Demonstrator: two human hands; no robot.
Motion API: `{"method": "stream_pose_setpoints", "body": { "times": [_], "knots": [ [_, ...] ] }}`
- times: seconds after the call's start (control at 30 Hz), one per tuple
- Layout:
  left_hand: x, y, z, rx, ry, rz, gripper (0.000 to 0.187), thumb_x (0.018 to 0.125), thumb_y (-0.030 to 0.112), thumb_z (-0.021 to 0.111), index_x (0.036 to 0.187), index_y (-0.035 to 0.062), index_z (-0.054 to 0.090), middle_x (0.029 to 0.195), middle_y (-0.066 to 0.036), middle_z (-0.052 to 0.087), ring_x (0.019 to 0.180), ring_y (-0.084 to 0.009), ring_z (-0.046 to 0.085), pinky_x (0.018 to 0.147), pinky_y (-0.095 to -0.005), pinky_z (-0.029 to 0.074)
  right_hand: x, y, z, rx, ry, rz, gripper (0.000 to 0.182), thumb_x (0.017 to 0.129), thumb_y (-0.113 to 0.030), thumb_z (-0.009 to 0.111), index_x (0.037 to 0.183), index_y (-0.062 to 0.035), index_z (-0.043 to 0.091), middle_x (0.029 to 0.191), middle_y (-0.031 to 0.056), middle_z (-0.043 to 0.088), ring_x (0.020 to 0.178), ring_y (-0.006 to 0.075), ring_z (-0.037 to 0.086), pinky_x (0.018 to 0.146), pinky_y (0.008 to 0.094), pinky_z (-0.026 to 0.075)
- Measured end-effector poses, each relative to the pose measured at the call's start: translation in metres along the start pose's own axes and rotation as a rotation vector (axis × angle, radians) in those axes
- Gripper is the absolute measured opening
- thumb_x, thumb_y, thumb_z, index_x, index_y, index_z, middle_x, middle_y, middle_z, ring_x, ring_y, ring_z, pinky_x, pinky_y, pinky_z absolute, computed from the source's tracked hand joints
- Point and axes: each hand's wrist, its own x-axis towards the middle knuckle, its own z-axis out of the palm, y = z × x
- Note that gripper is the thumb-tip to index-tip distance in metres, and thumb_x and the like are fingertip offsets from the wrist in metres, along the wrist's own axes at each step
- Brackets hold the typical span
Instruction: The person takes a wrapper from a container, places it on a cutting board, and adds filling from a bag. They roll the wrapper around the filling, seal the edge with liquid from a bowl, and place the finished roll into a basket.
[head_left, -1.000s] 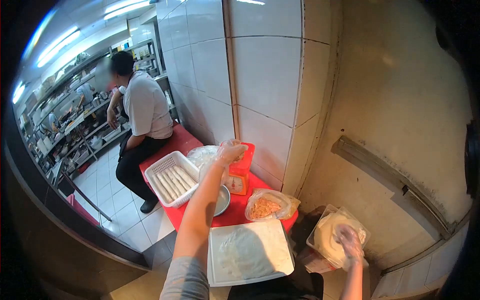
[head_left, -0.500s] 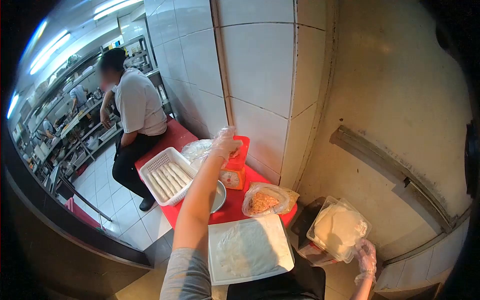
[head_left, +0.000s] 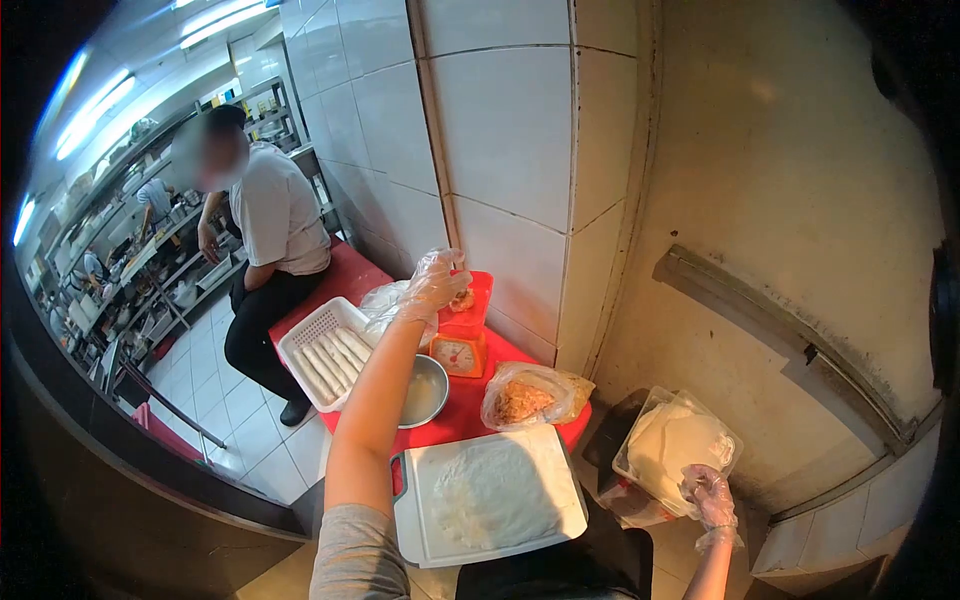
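My left hand (head_left: 432, 288), in a clear plastic glove, is at the red tray (head_left: 478, 308) of an orange kitchen scale (head_left: 459, 353). Its fingers are apart, beside a small lump of orange filling (head_left: 462, 300) on the tray. My right hand (head_left: 710, 497), also gloved, has its fingers curled at the near edge of a stack of thin round dough wrappers (head_left: 672, 445) in a clear plastic container (head_left: 624, 466). Its fingertips pinch at the top wrapper's edge, partly hidden. A white cutting board (head_left: 423, 545) in front of me carries a flat pale wrapper sheet (head_left: 495, 495).
White rolls (head_left: 335, 360) lie in a white basket (head_left: 296, 350) on the red table (head_left: 455, 420). A metal bowl (head_left: 425, 390) of pale liquid and a bag of orange filling (head_left: 525, 398) stand nearby. A person (head_left: 275, 215) sits at the table's far end.
My left hand has shifted slightly left, uncovering the filling on the scale. My right hand has moved left onto the wrapper stack's edge. The seated person's head has turned.
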Motion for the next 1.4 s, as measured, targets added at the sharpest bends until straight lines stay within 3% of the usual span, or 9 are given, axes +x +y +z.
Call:
{"method": "stream_pose_setpoints", "body": {
  "times": [0.17,0.4,0.57,0.67,0.77,1.0,1.07,1.1,1.4],
  "knots": [
    [0.009,-0.014,0.037,0.143,-0.125,-0.177,0.076,0.062,0.032,0.084,0.13,0.0065,0.063,0.127,-0.024,0.063,0.12,-0.0371,0.06,0.102,-0.0437,0.048,-0.007,0.02,-0.021,0.049,0.013,0.057,0.03,0.092,0.004,0.054,0.122,0.0035,0.058,0.113,0.0112,0.066,0.098,0.019,0.066,0.083,0.0331,0.056],
    [0.036,-0.083,0.105,0.338,-0.262,-0.321,0.034,0.081,0.027,0.069,0.106,0.005,0.07,0.113,-0.022,0.069,0.108,-0.0373,0.067,0.09,-0.0484,0.055,-0.015,-0.002,-0.027,0.03,0.049,0.05,0.033,0.088,0.002,0.058,0.122,0.0002,0.06,0.112,0.0103,0.068,0.098,0.0188,0.066,0.085,0.0343,0.055],
    [0.049,-0.084,0.087,0.908,-0.208,0.393,0.023,0.081,0.026,0.067,0.094,0.0083,0.073,0.084,-0.02,0.072,0.077,-0.0328,0.073,0.068,-0.043,0.059,-0.004,-0.02,-0.01,0.11,-0.033,0.014,0.04,0.089,-0.012,0.063,0.127,0.001,0.057,0.115,0.0093,0.066,0.107,0.021,0.064,0.089,0.0346,0.053],
    [0.004,-0.014,0.02,-0.519,-0.242,-0.173,0.02,0.086,0.026,0.072,0.098,0.0097,0.071,0.087,-0.001,0.07,0.074,-0.0143,0.065,0.065,-0.031,0.056,0.022,-0.038,0.028,0.134,-0.245,-0.058,0.05,0.09,-0.023,0.067,0.133,0.0015,0.055,0.124,0.01,0.063,0.111,0.0223,0.064,0.095,0.0375,0.052],
    [-0.073,0.048,-0.015,-0.769,-0.434,-0.186,0.02,0.083,0.023,0.078,0.097,0.0112,0.07,0.085,0.006,0.065,0.077,-0.0073,0.06,0.066,-0.0271,0.052,0.045,-0.054,0.09,0.082,-0.412,-0.022,0.052,0.088,-0.015,0.07,0.135,0.0008,0.054,0.128,0.0098,0.063,0.117,0.022,0.061,0.103,0.0383,0.048],
    [-0.287,0.085,0.062,-0.594,-0.554,-0.224,0.028,0.086,0.013,0.079,0.109,0.0039,0.066,0.093,0.002,0.065,0.086,-0.0094,0.058,0.078,-0.031,0.052,0.035,-0.066,0.239,-0.191,-0.986,-0.512,0.076,0.078,-0.019,0.084,0.144,-0.0081,0.048,0.152,0.0111,0.043,0.138,0.0273,0.044,0.111,0.0437,0.042],
    [-0.347,0.061,0.142,-0.721,-0.174,-0.228,0.029,0.081,0.017,0.08,0.102,0.0054,0.066,0.082,-0.012,0.065,0.077,-0.0209,0.062,0.072,-0.0378,0.05,0.039,-0.03,0.256,-0.496,-0.94,-0.734,0.088,0.068,-0.02,0.09,0.144,-0.0034,0.047,0.143,0.0179,0.052,0.131,0.036,0.051,0.111,0.044,0.043],
    [-0.348,0.081,0.12,-0.397,-0.276,-0.314,0.042,0.078,0.019,0.083,0.113,0.006,0.065,0.1,-0.02,0.067,0.09,-0.0322,0.065,0.079,-0.0408,0.051,0.043,-0.007,0.26,-0.398,-0.943,-0.837,0.087,0.068,-0.019,0.089,0.143,-0.0028,0.049,0.14,0.0181,0.054,0.128,0.0361,0.053,0.11,0.0434,0.043],
    [-0.384,0.046,0.138,-0.479,-0.068,0.062,0.042,0.085,0.008,0.077,0.125,0.0058,0.064,0.125,-0.019,0.065,0.111,-0.0273,0.065,0.093,-0.0356,0.053,0.021,0.031,0.264,-0.323,-0.788,-0.993,0.048,0.073,-0.002,0.078,0.12,-0.0021,0.068,0.112,0.0174,0.07,0.105,0.0357,0.066,0.095,0.0413,0.052]
  ]
}}
